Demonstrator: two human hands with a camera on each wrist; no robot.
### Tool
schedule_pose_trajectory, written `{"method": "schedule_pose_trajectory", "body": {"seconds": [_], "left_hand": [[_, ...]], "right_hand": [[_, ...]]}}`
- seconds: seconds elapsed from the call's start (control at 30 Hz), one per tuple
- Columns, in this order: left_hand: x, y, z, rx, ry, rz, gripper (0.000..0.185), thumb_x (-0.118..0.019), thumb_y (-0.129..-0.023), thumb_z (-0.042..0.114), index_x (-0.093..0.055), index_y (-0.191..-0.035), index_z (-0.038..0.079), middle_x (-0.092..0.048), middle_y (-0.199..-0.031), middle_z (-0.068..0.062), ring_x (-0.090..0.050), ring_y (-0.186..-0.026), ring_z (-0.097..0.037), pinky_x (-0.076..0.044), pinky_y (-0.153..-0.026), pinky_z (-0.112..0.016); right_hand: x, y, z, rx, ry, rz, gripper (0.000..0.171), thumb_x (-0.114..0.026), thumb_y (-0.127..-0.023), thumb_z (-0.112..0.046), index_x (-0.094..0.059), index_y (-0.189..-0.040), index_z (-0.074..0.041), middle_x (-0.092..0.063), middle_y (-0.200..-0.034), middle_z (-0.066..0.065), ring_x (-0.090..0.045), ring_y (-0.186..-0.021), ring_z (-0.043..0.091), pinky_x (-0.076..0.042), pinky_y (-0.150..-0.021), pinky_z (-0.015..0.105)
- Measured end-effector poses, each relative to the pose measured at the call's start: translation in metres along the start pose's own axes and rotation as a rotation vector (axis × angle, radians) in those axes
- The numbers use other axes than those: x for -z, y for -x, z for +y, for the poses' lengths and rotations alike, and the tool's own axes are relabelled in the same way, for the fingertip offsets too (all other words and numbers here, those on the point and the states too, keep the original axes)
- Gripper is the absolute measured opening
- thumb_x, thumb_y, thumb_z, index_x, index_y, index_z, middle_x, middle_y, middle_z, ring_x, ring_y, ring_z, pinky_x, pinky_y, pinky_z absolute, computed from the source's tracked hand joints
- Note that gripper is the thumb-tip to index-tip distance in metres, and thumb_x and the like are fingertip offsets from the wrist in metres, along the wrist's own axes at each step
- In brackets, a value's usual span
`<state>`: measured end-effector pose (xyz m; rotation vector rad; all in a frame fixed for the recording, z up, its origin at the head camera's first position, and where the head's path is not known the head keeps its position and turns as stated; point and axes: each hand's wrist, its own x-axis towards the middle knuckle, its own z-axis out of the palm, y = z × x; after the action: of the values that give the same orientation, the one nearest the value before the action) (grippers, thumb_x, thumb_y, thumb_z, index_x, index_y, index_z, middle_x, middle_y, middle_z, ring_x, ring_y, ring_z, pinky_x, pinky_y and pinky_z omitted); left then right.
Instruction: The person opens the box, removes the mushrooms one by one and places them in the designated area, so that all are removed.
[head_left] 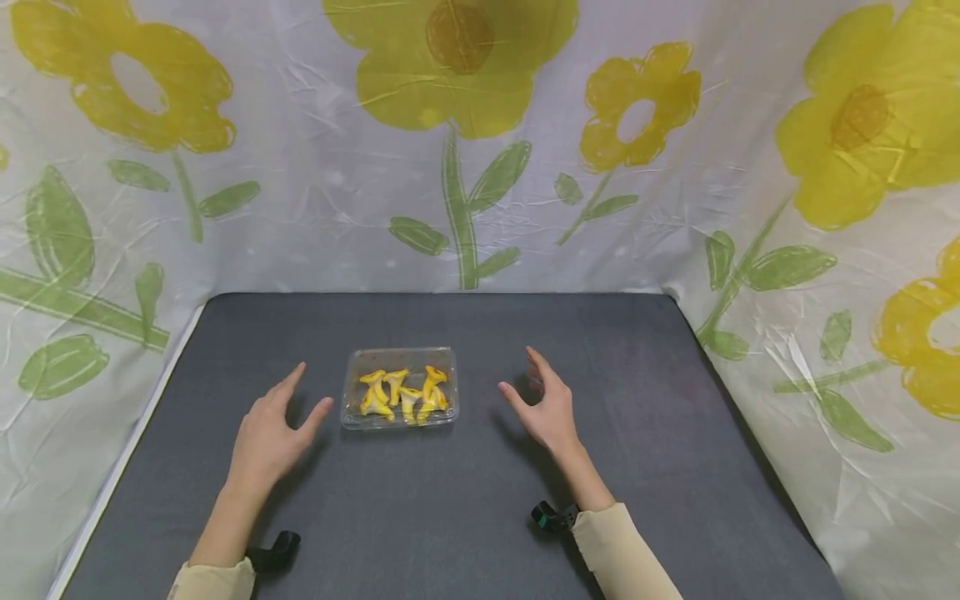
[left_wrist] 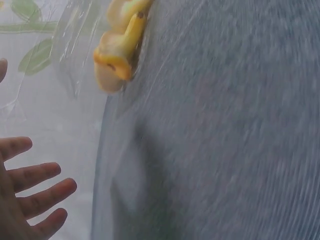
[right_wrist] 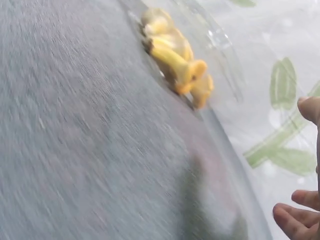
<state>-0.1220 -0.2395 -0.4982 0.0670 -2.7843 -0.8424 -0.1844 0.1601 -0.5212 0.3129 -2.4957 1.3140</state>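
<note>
Bare mat (head_left: 450, 500) around clear tray (head_left: 352, 412); both sides unobstructed.

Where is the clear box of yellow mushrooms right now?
In the head view, the clear box sits mid-table on the dark mat, between the left hand and right hand.

In the left wrist view the left hand (left_wrist: 25, 200) is being cut off by the left and bottom edges, so only 4 fingers and a sliver of a 5th are showing. The clear tray (left_wrist: 80, 45) is running out past the top edge there, and the yellow pieces (left_wrist: 117, 55) inside it are smearing into 1 soft shape. The tabletop (left_wrist: 225, 140) is blurring into streaks. In the right wrist view the right hand (right_wrist: 302, 200) is showing only as fingertips at the right edge. From the head camera, the yellow pieces (head_left: 401, 393) are looking too small to identify or count surely, and both forearms are leaving the frame at the bottom.
</note>
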Motion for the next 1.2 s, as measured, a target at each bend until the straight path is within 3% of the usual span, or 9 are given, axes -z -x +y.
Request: {"method": "schedule_pose_trajectory", "body": {"seconds": [0.23, 0.47, 0.67, 0.93, 1.2], "left_hand": [[-0.02, 0.006, 0.005, 0.038, 0.078, -0.025, 0.077, -0.055, -0.097, 0.055, -0.028, -0.158, 0.016, -0.044, -0.147, -0.026, -0.058, -0.107, -0.039, -0.043, -0.084, -0.062], [-0.033, 0.005, 0.005, 0.025, 0.172, -0.022, 0.071, -0.054, -0.1, 0.046, -0.027, -0.158, 0.016, -0.045, -0.147, -0.025, -0.054, -0.101, -0.034, -0.041, -0.08, -0.056], [-0.038, -0.002, 0.007, 0.027, 0.212, -0.011, 0.07, -0.052, -0.101, 0.043, -0.024, -0.159, 0.014, -0.044, -0.148, -0.023, -0.049, -0.093, -0.028, -0.037, -0.075, -0.044], [-0.048, -0.006, 0.015, 0.005, 0.259, 0.006, 0.068, -0.052, -0.102, 0.039, -0.024, -0.159, 0.015, -0.042, -0.15, -0.019, -0.043, -0.081, -0.017, -0.036, -0.07, -0.037], [-0.057, 0.0, 0.019, 0.005, 0.316, -0.046, 0.072, -0.054, -0.102, 0.038, -0.017, -0.16, 0.021, -0.035, -0.155, -0.017, -0.043, -0.069, -0.01, -0.038, -0.066, -0.03]], "right_hand": [[-0.022, 0.015, -0.001, -0.028, -0.011, -0.014, 0.072, -0.075, -0.087, -0.041, -0.046, -0.148, -0.016, -0.056, -0.14, 0.014, -0.06, -0.121, 0.032, -0.048, -0.098, 0.046], [-0.044, 0.022, -0.01, -0.064, -0.134, -0.08, 0.07, -0.072, -0.091, -0.039, -0.043, -0.15, -0.016, -0.054, -0.143, 0.017, -0.061, -0.12, 0.028, -0.049, -0.099, 0.043], [-0.061, 0.022, -0.021, -0.014, -0.183, -0.127, 0.069, -0.069, -0.093, -0.037, -0.041, -0.151, -0.012, -0.053, -0.144, 0.017, -0.059, -0.123, 0.028, -0.047, -0.101, 0.041], [-0.073, 0.024, -0.03, 0.021, -0.24, -0.134, 0.066, -0.068, -0.095, -0.031, -0.041, -0.151, -0.011, -0.056, -0.141, 0.012, -0.059, -0.123, 0.029, -0.048, -0.1, 0.04], [-0.085, 0.026, -0.032, 0.045, -0.238, -0.102, 0.062, -0.068, -0.095, -0.03, -0.044, -0.149, -0.011, -0.059, -0.139, 0.008, -0.061, -0.119, 0.022, -0.052, -0.093, 0.038]]}}
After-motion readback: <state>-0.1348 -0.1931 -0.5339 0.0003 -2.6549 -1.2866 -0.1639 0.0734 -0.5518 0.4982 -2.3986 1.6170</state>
